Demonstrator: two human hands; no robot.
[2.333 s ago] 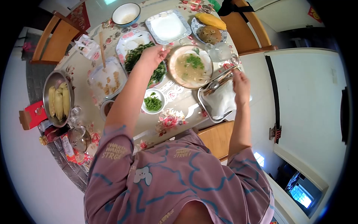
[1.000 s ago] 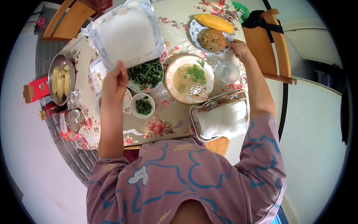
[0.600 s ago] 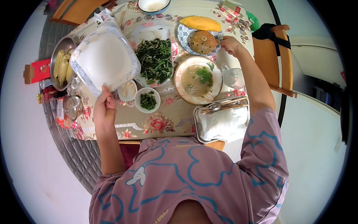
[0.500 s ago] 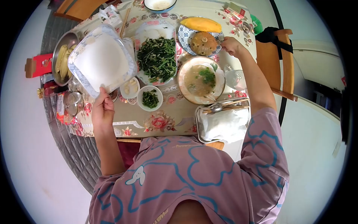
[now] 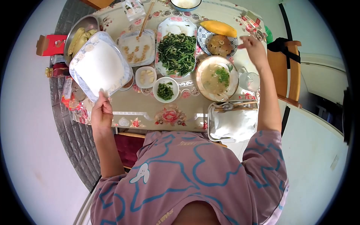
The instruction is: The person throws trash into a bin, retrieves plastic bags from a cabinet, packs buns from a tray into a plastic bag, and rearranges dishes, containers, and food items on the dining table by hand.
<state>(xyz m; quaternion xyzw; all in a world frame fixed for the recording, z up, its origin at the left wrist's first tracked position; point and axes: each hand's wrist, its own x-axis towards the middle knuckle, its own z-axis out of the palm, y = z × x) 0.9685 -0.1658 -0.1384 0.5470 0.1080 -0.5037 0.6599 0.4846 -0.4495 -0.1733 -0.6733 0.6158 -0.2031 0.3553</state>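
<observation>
My left hand (image 5: 102,111) grips the near edge of a white square plate (image 5: 99,67) with a blue floral rim, held tilted over the table's left side. Nothing lies on that plate. My right hand (image 5: 254,51) hovers just right of a blue-patterned plate (image 5: 203,42), its fingers apart and holding nothing. On this patterned plate sit a round brown-orange pumpkin (image 5: 219,45) and a long yellow fruit (image 5: 218,28). Below it stands a bowl of soup (image 5: 213,80) topped with chopped greens.
Stir-fried greens (image 5: 177,54) fill a central platter. Left of it are a plate of small brown pieces (image 5: 137,48), garlic cloves (image 5: 145,77) and a greens bowl (image 5: 165,91). A metal tray (image 5: 233,123) stands front right beside a glass (image 5: 249,80); a metal basin (image 5: 90,23) is far left.
My right hand has come off the patterned plate's rim and moved right. The square plate in my left hand has shifted left relative to the table, revealing the plate of brown pieces. The view has shifted.
</observation>
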